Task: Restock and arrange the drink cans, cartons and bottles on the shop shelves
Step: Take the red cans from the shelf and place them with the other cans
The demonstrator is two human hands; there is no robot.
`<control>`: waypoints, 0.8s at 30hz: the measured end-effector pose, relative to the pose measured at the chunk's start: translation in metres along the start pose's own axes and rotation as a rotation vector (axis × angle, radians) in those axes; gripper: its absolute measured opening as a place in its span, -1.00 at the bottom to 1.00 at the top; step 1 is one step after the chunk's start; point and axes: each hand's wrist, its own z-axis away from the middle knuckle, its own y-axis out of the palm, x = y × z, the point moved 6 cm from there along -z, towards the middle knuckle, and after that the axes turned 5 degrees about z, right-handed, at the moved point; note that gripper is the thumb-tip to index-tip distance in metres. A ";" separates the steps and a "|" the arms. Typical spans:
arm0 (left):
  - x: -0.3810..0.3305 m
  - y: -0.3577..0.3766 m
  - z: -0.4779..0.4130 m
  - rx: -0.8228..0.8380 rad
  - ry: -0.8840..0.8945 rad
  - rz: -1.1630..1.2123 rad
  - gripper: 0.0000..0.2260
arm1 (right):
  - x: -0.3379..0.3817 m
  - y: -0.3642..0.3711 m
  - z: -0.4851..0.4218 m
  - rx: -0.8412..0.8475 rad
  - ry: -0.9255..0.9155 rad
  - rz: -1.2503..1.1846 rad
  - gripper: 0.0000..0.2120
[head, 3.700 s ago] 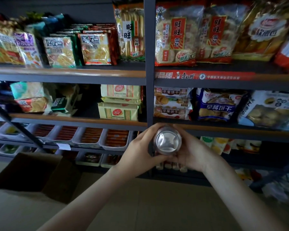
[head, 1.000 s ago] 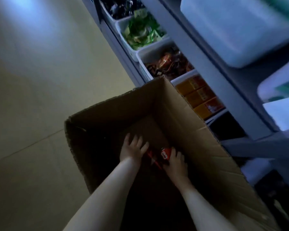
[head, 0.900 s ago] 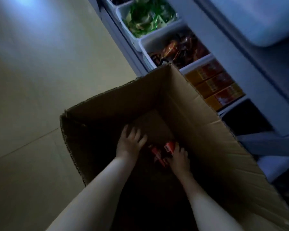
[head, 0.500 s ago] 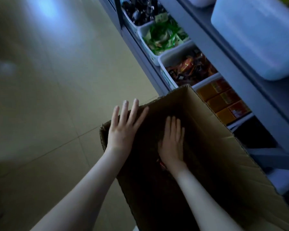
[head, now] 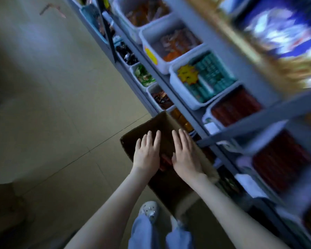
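The fingers (head: 149, 141) of the left hand (head: 147, 157) were straight and a little apart, palm down, gripping nothing. The right hand (head: 186, 156), just beside it at 3 o'clock, lay the same way, its fingers (head: 182, 139) extended and close together, empty too. Both hands were over the open cardboard box (head: 162, 121), which stood on the tiled floor (head: 52, 105) at 12 o'clock from the person's pale shoe (head: 149, 209) and blue trouser legs (head: 144, 232).

Inside the dark box, in the gap between the two hands, a red item (head: 164, 161) showed. It was too dim and blurred to tell if it was a can or a carton. Whether either thumb touched it could not be told.

The grey shelf unit (head: 241, 134) ran along the box's 3 o'clock side, close against it. White bins sat in rows on its low shelves. One bin (head: 176, 87) held green packets and carried a yellow star-shaped tag (head: 187, 75). Another (head: 147, 42), at 11 o'clock from it, held orange packets. A third (head: 207, 114), at 5 o'clock from the green one, held dark red sticks. The upper right of the view was smeared by motion blur.
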 end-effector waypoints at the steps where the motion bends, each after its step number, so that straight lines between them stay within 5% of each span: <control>1: -0.023 -0.035 0.018 -0.057 0.051 0.048 -0.29 | -0.005 -0.043 0.021 -0.037 0.023 -0.012 -0.23; 7: -0.185 -0.233 0.130 -0.343 0.487 0.191 -0.49 | -0.032 -0.282 0.149 -0.353 0.109 -0.007 -0.53; 10: -0.279 -0.296 0.203 -0.452 0.721 0.243 -0.48 | -0.049 -0.379 0.231 -0.579 0.115 0.002 -0.51; 14: -0.409 -0.333 0.320 -0.634 1.031 0.284 -0.55 | -0.096 -0.477 0.386 -0.840 0.181 0.130 -0.58; 24: -0.727 -0.377 0.587 -0.961 1.564 0.421 -0.62 | -0.233 -0.656 0.752 -1.162 0.536 0.483 -0.62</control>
